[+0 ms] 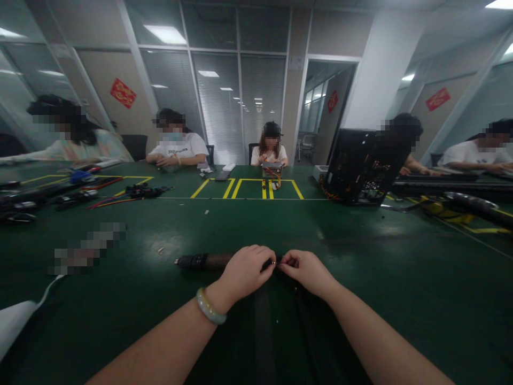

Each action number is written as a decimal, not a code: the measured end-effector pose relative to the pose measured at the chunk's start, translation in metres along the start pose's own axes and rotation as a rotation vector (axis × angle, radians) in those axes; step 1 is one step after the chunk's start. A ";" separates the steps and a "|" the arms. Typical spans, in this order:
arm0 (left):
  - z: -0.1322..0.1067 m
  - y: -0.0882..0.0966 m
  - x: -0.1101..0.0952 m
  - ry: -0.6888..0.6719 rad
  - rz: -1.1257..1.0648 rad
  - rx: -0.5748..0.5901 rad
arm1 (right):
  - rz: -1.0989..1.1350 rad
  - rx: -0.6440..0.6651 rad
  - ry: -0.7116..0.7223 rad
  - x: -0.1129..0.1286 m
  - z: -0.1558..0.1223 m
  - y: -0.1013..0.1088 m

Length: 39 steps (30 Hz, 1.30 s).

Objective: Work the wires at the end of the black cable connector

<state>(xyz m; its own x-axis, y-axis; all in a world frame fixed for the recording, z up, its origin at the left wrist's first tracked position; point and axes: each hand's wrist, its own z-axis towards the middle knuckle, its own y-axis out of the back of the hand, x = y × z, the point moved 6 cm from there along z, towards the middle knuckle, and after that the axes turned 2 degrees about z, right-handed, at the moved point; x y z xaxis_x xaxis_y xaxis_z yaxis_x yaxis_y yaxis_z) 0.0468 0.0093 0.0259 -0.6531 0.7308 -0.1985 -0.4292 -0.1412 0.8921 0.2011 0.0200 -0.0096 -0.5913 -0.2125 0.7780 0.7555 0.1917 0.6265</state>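
Note:
A dark, rod-shaped tool (216, 262) lies across the green table in front of me, its metal tip pointing left. It looks like an electric screwdriver, though the dim light hides its details. Over its right part curls my left hand (249, 270), closed, with a bangle on the wrist. The thumb and fingers meet at the tool's right end, where a tiny shiny spot shows. Close beside it, my right hand (306, 270) is closed in a pinch at that same end. What its fingertips hold is too small and dark to make out.
Bundled cables (140, 191) lie at the left, with a white cord (50, 289) nearer me. A black computer case (356, 168) stands at the back right, beside a dark curved bar (476, 206). Yellow tape (262, 181) marks the far side, where several people sit.

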 end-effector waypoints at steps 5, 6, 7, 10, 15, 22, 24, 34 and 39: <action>0.000 -0.002 0.001 0.001 0.006 0.004 | -0.026 -0.009 -0.002 0.001 0.001 0.001; 0.000 -0.002 0.002 0.000 0.005 0.003 | -0.026 -0.008 -0.006 0.002 0.001 0.001; 0.000 -0.002 0.002 0.000 0.005 0.001 | -0.024 -0.006 -0.009 0.002 0.001 0.001; 0.000 -0.002 0.002 -0.003 0.002 -0.003 | -0.012 -0.005 -0.013 0.002 0.001 0.000; 0.000 -0.002 0.001 -0.004 0.022 0.013 | -0.009 -0.004 -0.016 -0.001 0.001 -0.001; 0.000 -0.004 0.003 0.003 0.008 0.014 | -0.004 0.004 -0.004 -0.001 0.001 0.000; 0.000 -0.003 0.003 0.003 0.007 0.016 | -0.005 0.008 -0.011 0.001 0.001 0.000; 0.000 -0.002 0.001 0.002 0.000 0.024 | -0.017 -0.013 0.021 0.003 0.000 0.000; 0.000 -0.002 0.002 0.003 -0.004 0.026 | -0.024 -0.033 0.050 0.000 0.002 -0.001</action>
<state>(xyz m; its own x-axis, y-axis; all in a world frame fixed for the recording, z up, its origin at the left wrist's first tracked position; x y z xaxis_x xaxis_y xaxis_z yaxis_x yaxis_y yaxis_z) 0.0468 0.0111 0.0235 -0.6533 0.7293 -0.2032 -0.4157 -0.1212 0.9014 0.1993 0.0215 -0.0100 -0.5953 -0.2649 0.7585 0.7503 0.1544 0.6428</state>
